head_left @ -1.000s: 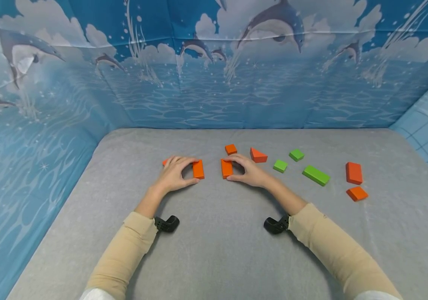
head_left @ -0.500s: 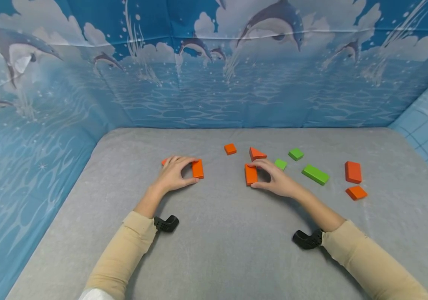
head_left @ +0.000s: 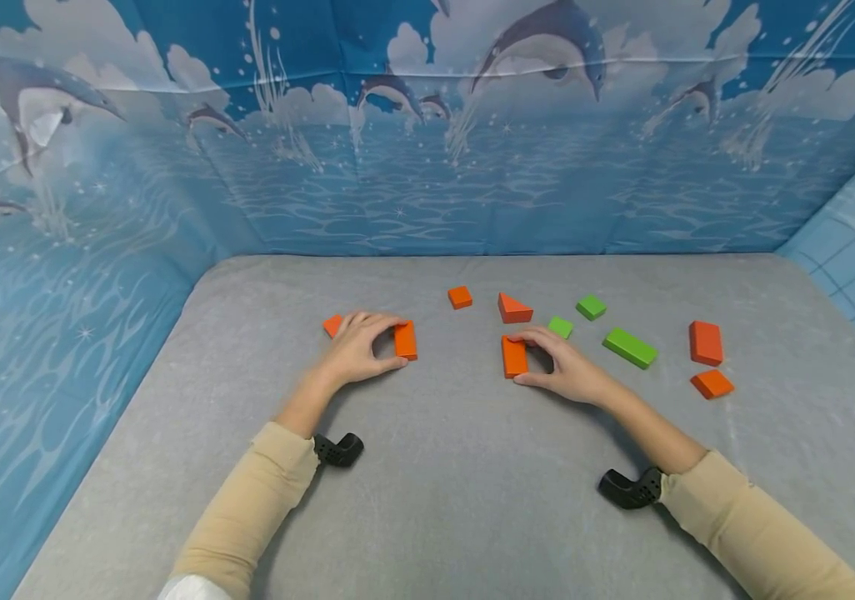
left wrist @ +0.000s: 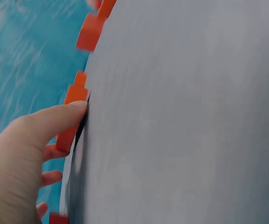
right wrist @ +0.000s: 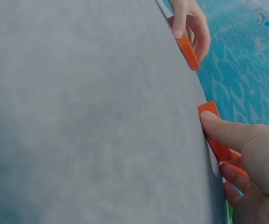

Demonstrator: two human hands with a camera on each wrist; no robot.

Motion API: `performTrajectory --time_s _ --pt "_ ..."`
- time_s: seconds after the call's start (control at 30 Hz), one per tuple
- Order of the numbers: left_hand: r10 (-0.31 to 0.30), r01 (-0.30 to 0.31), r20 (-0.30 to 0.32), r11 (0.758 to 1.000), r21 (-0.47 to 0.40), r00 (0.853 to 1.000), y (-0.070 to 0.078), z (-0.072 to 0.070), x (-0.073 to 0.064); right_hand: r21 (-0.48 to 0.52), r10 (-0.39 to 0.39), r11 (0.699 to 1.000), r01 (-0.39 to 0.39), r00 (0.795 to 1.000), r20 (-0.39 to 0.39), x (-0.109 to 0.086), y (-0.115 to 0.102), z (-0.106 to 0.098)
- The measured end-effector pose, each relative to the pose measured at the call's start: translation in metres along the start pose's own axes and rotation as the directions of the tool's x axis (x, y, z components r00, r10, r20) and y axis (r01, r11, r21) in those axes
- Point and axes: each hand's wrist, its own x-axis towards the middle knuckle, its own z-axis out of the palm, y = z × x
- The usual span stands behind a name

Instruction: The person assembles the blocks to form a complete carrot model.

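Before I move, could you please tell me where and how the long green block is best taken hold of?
I would pinch the long green block at mid-length across its narrow width, coming down from above and the near side. It lies flat and slants, with both long sides apparently free, while the small green blocks lie farther back to its left.

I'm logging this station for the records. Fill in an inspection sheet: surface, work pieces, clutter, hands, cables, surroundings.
Surface: gray, cloth-like tabletop.
Work pieces: left orange block and right orange block, apart from each other.
Clutter: three green blocks; five other red or orange pieces.
Hands: left hand pinches the left orange block; right hand pinches the right one; black device at each wrist.
Cables: nothing seen.
Surroundings: blue printed sheeting behind and at both sides.
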Motion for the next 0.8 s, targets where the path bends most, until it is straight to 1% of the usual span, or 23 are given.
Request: performTrajectory --time_s 0.17,0.3,0.43,0.6,0.8 --pt "0.057 -0.056 0.017 0.998 -0.018 0.998 0.028 0.011 0.013 -0.006 -0.002 1.000 0.002 1.000 -0.010 0.000 0.000 0.000" --pt "0.083 -0.082 0.042 0.996 -0.039 0.996 0.052 0.023 0.024 -0.013 0.009 1.000 -0.009 1.000 -0.007 0.000 0.001 0.000" --pt "0.110 -0.107 0.066 0.993 -0.049 0.992 0.070 0.035 0.033 -0.013 0.012 1.000 -0.012 1.000 -0.006 0.001 0.003 0.001" --pt "0.123 -0.121 0.086 0.992 -0.026 0.989 0.083 0.045 0.041 -0.006 -0.003 1.000 0.003 1.000 -0.007 0.001 0.004 0.001" --pt "0.118 -0.117 0.083 0.993 -0.008 0.990 0.089 0.051 0.044 0.009 -0.010 1.000 0.010 1.000 0.003 0.000 0.003 0.000"
